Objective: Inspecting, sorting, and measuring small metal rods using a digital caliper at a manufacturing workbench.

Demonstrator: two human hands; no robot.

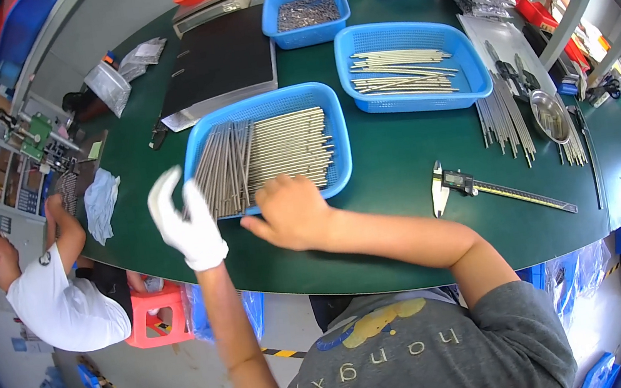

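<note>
My left hand (pixel 188 223), in a white glove, is raised at the near left corner of a blue plastic basket (pixel 342 137). Its thumb and fingers are apart, and nothing shows between them. Bare and curled, my right hand (pixel 293 213) is at the basket's near rim, its thumb pointing left. Whatever its fingers grip, if anything, is hidden beneath it. Inside the basket lie two groups of thin metal rods: darker grey rods (pixel 220 166) slanting on the left, and shiny pale rods (pixel 289 146) lying crosswise on the right.
A second blue basket (pixel 483 87) holds more rods. A digital caliper (pixel 496 188), loose rods (pixel 504 120) and a metal bowl (pixel 549 118) lie to the right. Behind stand a black binder-like box (pixel 218 69) and a basket of small parts (pixel 307 12). A person (pixel 67 294) sits at left.
</note>
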